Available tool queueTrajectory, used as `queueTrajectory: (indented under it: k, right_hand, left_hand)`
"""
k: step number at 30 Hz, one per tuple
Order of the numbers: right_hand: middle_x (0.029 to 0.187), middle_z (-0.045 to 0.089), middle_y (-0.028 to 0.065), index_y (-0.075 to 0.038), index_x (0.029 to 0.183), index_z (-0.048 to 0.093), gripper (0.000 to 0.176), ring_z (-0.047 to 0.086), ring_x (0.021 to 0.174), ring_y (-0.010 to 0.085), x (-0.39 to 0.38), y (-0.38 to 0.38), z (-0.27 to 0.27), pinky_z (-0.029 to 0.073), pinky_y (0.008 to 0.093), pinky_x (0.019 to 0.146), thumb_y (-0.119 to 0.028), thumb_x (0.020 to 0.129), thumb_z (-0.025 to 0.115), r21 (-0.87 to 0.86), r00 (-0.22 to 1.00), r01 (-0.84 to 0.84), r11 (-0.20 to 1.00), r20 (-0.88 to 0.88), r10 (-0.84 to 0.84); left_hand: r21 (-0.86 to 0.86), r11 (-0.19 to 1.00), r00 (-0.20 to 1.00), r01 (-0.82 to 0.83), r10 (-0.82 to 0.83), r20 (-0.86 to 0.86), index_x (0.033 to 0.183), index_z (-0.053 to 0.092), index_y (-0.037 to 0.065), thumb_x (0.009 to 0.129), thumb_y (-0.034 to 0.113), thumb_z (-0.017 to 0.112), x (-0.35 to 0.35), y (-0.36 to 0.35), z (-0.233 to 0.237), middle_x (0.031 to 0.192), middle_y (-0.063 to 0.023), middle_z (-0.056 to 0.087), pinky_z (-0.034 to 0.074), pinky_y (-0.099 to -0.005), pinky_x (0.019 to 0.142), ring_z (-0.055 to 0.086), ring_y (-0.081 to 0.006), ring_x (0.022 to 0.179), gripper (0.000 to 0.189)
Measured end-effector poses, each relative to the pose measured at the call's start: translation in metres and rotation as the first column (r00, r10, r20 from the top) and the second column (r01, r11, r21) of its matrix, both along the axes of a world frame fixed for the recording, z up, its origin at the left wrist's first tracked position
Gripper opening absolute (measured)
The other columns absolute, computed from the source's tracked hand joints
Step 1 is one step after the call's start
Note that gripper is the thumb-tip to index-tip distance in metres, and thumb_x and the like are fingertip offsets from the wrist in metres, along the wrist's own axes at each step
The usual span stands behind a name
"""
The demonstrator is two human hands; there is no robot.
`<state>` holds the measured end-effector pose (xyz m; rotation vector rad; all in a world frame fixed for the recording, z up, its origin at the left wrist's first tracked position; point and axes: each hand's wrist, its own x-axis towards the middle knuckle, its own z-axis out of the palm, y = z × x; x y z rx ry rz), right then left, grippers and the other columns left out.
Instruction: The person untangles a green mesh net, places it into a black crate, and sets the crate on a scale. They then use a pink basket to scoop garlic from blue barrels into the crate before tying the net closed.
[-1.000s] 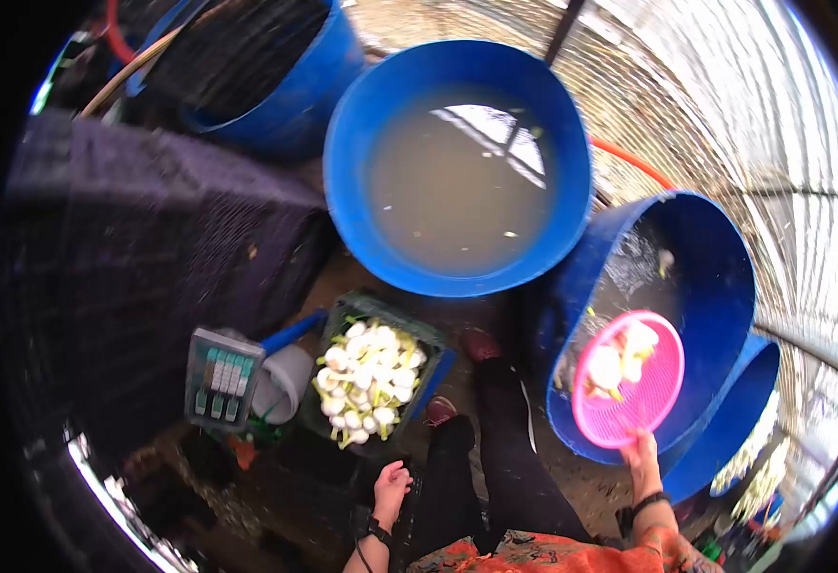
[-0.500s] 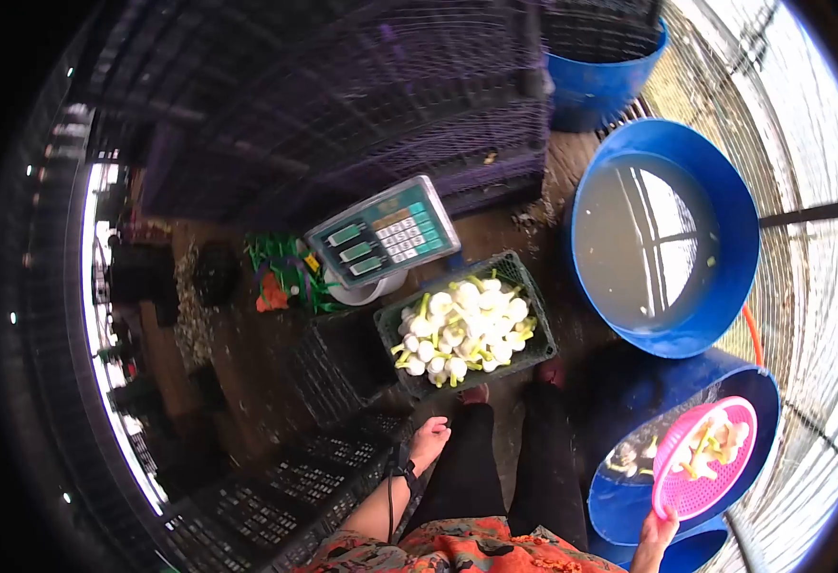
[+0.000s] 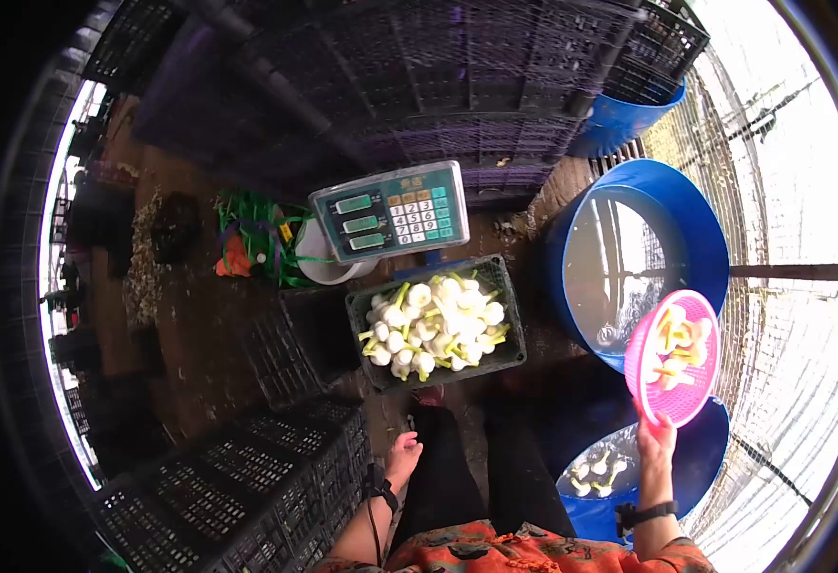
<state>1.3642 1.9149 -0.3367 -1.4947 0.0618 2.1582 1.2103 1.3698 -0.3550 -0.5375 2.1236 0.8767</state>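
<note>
Right hand fingers clamp the pink strainer by its lower rim; it stands tilted above them, holding white bulbs. Left hand hangs loosely open, empty. Risk: single rim grip may let bulbs slide into the blue tub beyond the fingertips

Brown dirt floor; dark crates stacked behind; wire-mesh wall right, daylight bright.
</note>
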Motion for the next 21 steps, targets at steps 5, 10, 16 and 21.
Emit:
queueTrajectory:
  k: [5, 10, 16, 21]
  right_hand:
    - [0.126, 0.045, 0.0334, 0.015, 0.126, 0.035, 0.052, 0.047, 0.118, 0.0454, -0.041, -0.051, -0.043, 0.048, 0.0454, 0.096, 0.004, 0.078, 0.048, -0.28, 0.999, 0.037, 0.959, 0.03, -0.029]
    - [0.105, 0.057, 0.0178, 0.006, 0.1, 0.05, 0.022, 0.057, 0.1, 0.0324, -0.034, -0.076, -0.061, 0.051, 0.0433, 0.091, 0.007, 0.077, 0.048, -0.123, 0.99, -0.093, 0.988, 0.093, 0.105]
    - [0.108, 0.06, 0.0236, 0.01, 0.108, 0.048, 0.032, 0.06, 0.103, 0.0374, -0.041, -0.073, -0.03, 0.054, 0.0428, 0.085, -0.004, 0.08, 0.051, -0.119, 0.961, -0.264, 0.957, 0.052, 0.272]
    - [0.106, 0.064, 0.0185, -0.003, 0.105, 0.054, 0.027, 0.062, 0.103, 0.0333, -0.046, -0.089, -0.021, 0.055, 0.041, 0.076, -0.018, 0.083, 0.056, -0.035, 0.919, -0.37, 0.929, 0.13, 0.371]
  left_hand:
    - [-0.052, 0.998, 0.999, -0.034, 0.033, -0.017, 0.115, 0.058, 0.012, 0.08, 0.023, 0.067, 0.017, -0.006, 0.01, 0.099, -0.0103, 0.066, 0.051, -0.0349, 0.079, 0.065, -0.0227, 0.088, 0.037]
    - [0.089, 0.993, 0.991, -0.075, 0.084, -0.106, 0.116, 0.057, 0.012, 0.082, 0.024, 0.067, 0.014, 0.011, 0.007, 0.098, -0.0112, 0.066, 0.052, -0.0336, 0.076, 0.065, -0.0202, 0.083, 0.038]
    - [0.281, 0.959, 0.985, 0.027, 0.023, -0.173, 0.12, 0.054, 0.007, 0.086, 0.017, 0.065, -0.039, 0.081, 0.029, 0.105, -0.0108, 0.065, 0.052, -0.0283, 0.077, 0.063, -0.0148, 0.084, 0.038]
    - [0.392, 0.908, 0.96, 0.146, -0.033, -0.28, 0.118, 0.053, 0.007, 0.083, 0.014, 0.066, -0.054, 0.106, 0.036, 0.105, -0.0126, 0.064, 0.053, -0.029, 0.071, 0.066, -0.0199, 0.08, 0.038]
